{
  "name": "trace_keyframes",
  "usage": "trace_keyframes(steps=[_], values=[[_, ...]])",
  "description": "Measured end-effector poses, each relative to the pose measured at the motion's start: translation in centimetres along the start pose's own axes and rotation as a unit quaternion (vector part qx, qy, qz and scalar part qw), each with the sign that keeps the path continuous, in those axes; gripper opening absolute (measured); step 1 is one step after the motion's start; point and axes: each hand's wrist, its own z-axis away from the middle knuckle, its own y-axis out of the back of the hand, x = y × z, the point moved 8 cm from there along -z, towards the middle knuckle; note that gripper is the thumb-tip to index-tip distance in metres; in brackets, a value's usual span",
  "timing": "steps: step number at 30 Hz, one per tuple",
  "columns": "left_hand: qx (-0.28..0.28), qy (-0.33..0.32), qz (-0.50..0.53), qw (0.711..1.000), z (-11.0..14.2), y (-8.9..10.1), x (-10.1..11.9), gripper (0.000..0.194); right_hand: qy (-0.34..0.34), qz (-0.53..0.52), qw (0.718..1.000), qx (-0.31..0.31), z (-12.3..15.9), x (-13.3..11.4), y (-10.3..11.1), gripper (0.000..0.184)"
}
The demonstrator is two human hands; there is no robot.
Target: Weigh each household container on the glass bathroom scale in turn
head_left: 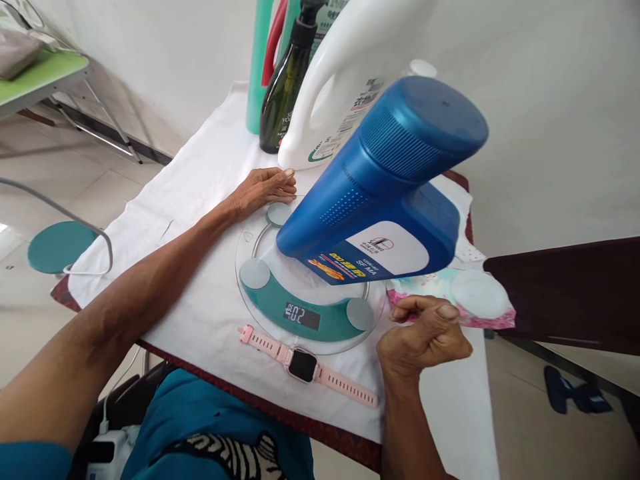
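A large blue detergent jug [380, 193] lies tilted on its side on a round glass scale [310, 317] with a teal band and a lit display. Neither hand holds the jug. My left hand [263, 190] lies flat on the white cloth [190, 200] with its fingers stretched out, touching the scale's far rim by the jug's lower end. My right hand [425, 337] hovers just right of the scale's front edge, fingers curled into a loose fist with nothing visible in it. A pink smartwatch [303, 365] lies on the cloth in front of the scale.
Behind the scale stand a white handled jug [340, 73], a dark pump bottle [285, 87] and a teal bottle [259, 60]. A floral cloth [450, 287] lies to the right, beside a dark wooden surface [565, 293]. A teal stool [57, 247] stands on the left floor.
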Motion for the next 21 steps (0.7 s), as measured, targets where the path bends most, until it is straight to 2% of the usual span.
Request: trace_keyframes(steps=[5, 7, 10, 12, 13, 15, 18, 19, 21], values=[[0.0, -0.017, -0.026, 1.0, -0.1, 0.1, -0.4, 0.051, -0.004, -0.002, 1.0, -0.006, 0.2, 0.5, -0.1, 0.068], [0.032, -0.045, -0.074, 0.996, 0.0, 0.3, 0.3, 0.053, -0.004, 0.001, 1.0, -0.006, 0.3, 0.7, 0.1, 0.067], [0.117, -0.138, -0.18, 0.967, 1.6, 0.5, 4.1, 0.057, -0.015, 0.015, 1.0, -0.016, 0.3, 1.0, 0.4, 0.067], [0.14, -0.205, -0.207, 0.946, 3.6, -0.6, 7.5, 0.059, -0.025, 0.024, 0.999, -0.024, 0.1, 1.1, 0.5, 0.068], [0.124, -0.228, -0.196, 0.946, 4.7, -1.6, 8.8, 0.059, -0.031, 0.026, 0.999, -0.025, -0.1, 1.1, 0.5, 0.069], [0.042, -0.232, -0.162, 0.958, 6.5, -4.2, 10.4, 0.066, -0.04, 0.024, 0.999, -0.023, -0.3, 1.1, 0.6, 0.071], [-0.066, -0.163, -0.137, 0.975, 7.9, -7.5, 9.9, 0.1, -0.037, 0.01, 0.999, -0.02, -0.6, 1.0, 0.6, 0.07], [-0.083, -0.144, -0.133, 0.977, 8.0, -8.0, 9.5, 0.104, -0.031, 0.004, 0.999, -0.017, -0.6, 0.9, 0.6, 0.069], [-0.101, -0.124, -0.117, 0.98, 7.7, -8.5, 8.7, 0.096, -0.017, -0.002, 1.0, -0.016, -0.6, 0.9, 0.8, 0.068]])
